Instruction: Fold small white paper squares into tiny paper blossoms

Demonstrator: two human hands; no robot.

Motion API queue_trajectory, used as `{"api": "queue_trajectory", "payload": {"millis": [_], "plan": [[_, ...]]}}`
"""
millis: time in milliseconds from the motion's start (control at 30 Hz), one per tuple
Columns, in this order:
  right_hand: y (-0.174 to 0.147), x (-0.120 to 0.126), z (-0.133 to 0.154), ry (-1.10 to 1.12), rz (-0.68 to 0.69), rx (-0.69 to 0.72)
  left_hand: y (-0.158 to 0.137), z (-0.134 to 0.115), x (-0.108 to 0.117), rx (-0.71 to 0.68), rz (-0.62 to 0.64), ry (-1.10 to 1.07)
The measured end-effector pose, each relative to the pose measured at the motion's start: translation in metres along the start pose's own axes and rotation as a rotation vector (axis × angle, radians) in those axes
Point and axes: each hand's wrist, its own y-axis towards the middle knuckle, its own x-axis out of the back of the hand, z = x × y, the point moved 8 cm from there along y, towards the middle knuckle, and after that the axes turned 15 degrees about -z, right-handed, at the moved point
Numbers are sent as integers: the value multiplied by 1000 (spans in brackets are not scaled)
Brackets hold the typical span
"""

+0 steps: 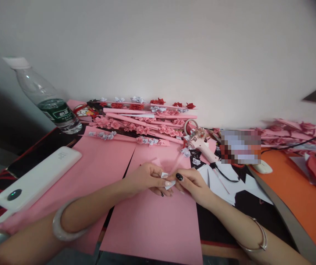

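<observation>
My left hand (149, 178) and my right hand (189, 182) meet over a pink paper sheet (152, 224). Between their fingertips is a small folded piece of white paper (170, 184). My left thumb presses on it, while the fingers of my right hand pinch it from the other side. Both hands are closed, and part of the paper is hidden behind the fingers. Just behind the hands lie a white paper flower (185, 152) and a pale pink hot glue gun (202, 144).
Pink paper sticks (144, 123) with several red, pink and white paper flowers lie along the wall. A water bottle (57, 108) and a white power bank (40, 176) stand at left. White paper scraps (224, 180), a roll of tape (190, 127) and a mouse (263, 166) are at right.
</observation>
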Motion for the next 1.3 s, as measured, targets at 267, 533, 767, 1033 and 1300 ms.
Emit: {"api": "queue_trajectory", "payload": {"millis": [267, 533, 767, 1033, 1300], "plan": [[-2, 3, 5, -95, -30, 62, 2, -1, 2, -44, -19, 51], [-3, -3, 6, -516, -31, 208, -1, -1, -3, -120, -46, 186], [-6, -18, -1, -559, 133, 216, -2, 2, -5, -145, -19, 211], [-6, -17, 2, -557, 102, 232, -2, -1, -8, -146, 32, 163], [0, 23, 3, -411, -320, 136, 7, -7, 10, -204, -184, 94]]}}
